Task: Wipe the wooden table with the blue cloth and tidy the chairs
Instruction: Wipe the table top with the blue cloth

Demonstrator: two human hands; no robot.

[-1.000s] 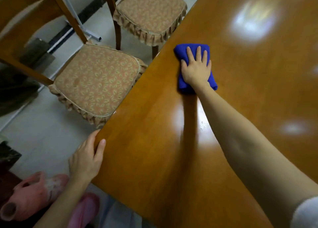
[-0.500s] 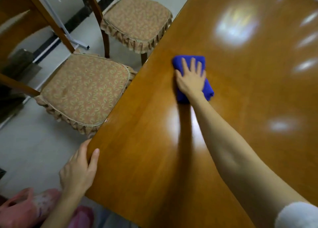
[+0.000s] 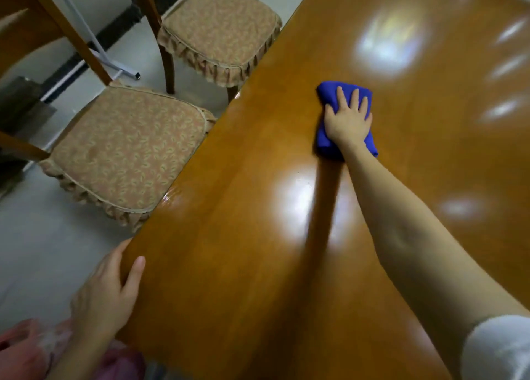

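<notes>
The wooden table (image 3: 229,265) filled most of the view, its glossy top running from six o'clock up to one o'clock and throwing back bright patches of light. Two cushioned chairs stood along its left edge: the nearer chair (image 3: 129,150) at nine o'clock, its seat meeting the edge, and the farther chair (image 3: 220,27) at eleven o'clock, likewise close in. The right hand (image 3: 348,121) lay at one o'clock at the end of an outstretched arm, palm down, fingers straight and slightly spread. It pressed the blue cloth (image 3: 332,98) flat on the tabletop, well in from the left edge. The left hand (image 3: 106,296), at seven o'clock, gripped the table's near corner, thumb on top and the other fingers over the edge. Wiping looked to be the step in hand, with the top toward two and three o'clock probably not yet covered. Doing it well called for even palm pressure on the folded cloth and overlapping strokes along the table's length. The braced left hand would take the lean so the long reach did not lift the cloth's trailing edge.
</notes>
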